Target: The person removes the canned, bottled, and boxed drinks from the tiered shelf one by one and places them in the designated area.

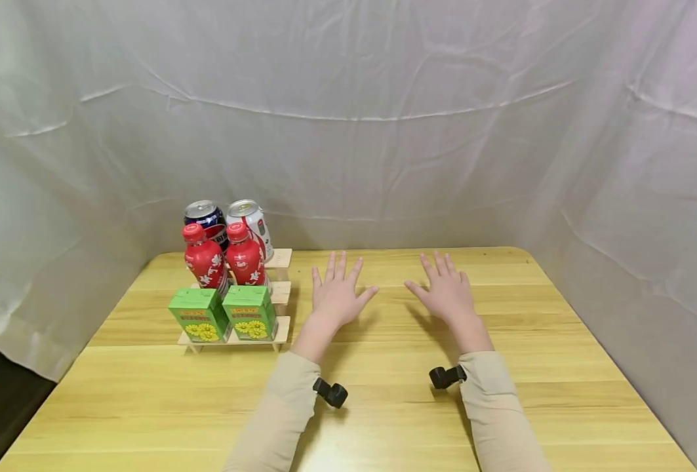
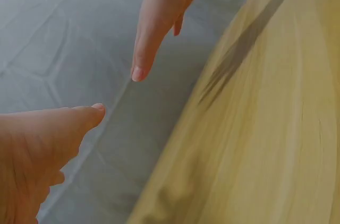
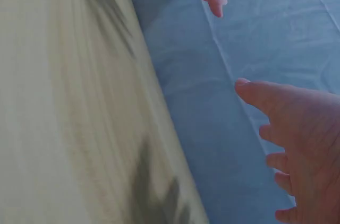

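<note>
Both hands hover over the table with palms down and fingers spread. My left hand (image 1: 336, 298) holds nothing; its thumb points toward the other hand. Across a gap, my right hand (image 1: 446, 294) is likewise bare, its fingers pointing to the back edge. Left of my left hand stands a small three-step wooden rack (image 1: 282, 331). Two green drink cartons, one (image 1: 199, 318) beside the other (image 1: 250, 314), sit on its lowest step. Behind them are two red bottles (image 1: 206, 259) (image 1: 246, 257). A dark blue can (image 1: 204, 216) and a white can (image 1: 250, 223) occupy the top step.
The wooden table (image 1: 383, 406) has its back edge just beyond my fingertips. A pale grey cloth (image 1: 348, 164) hangs behind it and along both sides. Each wrist bears a small black camera, one on the left (image 1: 332, 393) and one on the right (image 1: 445, 377).
</note>
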Available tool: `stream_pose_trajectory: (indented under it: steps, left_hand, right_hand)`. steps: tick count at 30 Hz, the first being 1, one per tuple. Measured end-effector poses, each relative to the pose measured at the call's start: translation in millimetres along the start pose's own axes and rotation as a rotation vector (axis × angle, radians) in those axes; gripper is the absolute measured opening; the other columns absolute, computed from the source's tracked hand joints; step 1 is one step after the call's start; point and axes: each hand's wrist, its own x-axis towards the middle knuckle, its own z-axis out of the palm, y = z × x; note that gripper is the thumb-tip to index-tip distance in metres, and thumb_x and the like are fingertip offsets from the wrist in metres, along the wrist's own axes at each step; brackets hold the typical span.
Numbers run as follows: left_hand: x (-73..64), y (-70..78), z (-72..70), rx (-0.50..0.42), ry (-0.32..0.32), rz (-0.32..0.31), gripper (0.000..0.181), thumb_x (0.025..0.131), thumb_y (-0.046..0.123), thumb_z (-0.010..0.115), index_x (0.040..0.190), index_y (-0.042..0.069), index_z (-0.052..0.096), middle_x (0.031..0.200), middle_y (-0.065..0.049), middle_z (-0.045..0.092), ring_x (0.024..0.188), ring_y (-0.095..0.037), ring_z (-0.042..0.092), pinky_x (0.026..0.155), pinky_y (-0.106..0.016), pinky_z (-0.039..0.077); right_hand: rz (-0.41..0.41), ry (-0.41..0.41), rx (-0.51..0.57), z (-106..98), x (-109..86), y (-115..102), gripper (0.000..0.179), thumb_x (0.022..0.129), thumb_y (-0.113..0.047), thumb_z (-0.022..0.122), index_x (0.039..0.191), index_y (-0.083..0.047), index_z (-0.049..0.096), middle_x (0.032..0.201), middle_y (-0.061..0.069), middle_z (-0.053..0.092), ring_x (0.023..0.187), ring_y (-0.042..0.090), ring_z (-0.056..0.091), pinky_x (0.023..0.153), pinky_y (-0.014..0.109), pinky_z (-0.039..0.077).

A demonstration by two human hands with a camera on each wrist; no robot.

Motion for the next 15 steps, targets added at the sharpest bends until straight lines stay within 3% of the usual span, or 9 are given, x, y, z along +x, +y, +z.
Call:
stream_pose_trajectory:
  steps: [9,15]
  left_hand:
    - [-25.7,-0.8,-30.8,0.048,0.063,0.073,0.074,0.094,0.072,0.029,0.156,0.034,0.017,0.165,-0.004,0.007,0.154,-0.026,-0.004,0.122,-0.059,-0.007]
    - [-50.5,-9.0,-50.0,0.074,0.179,0.15,0.07,0.094,0.069,0.035,0.154,0.032,0.029,0.162,-0.005,0.026,0.153,-0.029,0.011,0.123,-0.059,0.004]
  right_hand:
    - [-0.03,0.033,-0.021,-22,-6.1,-12,0.079,0.096,-0.061,0.042,0.157,-0.017,0.02,0.163,0.018,0.015,0.152,0.039,0.006,0.119,0.066,0.012]
    - [-0.124,0.108,-0.086,-40,-12.2,-26,0.075,0.096,-0.059,0.045,0.155,-0.016,0.026,0.16,0.016,0.027,0.151,0.037,0.015,0.12,0.061,0.02]
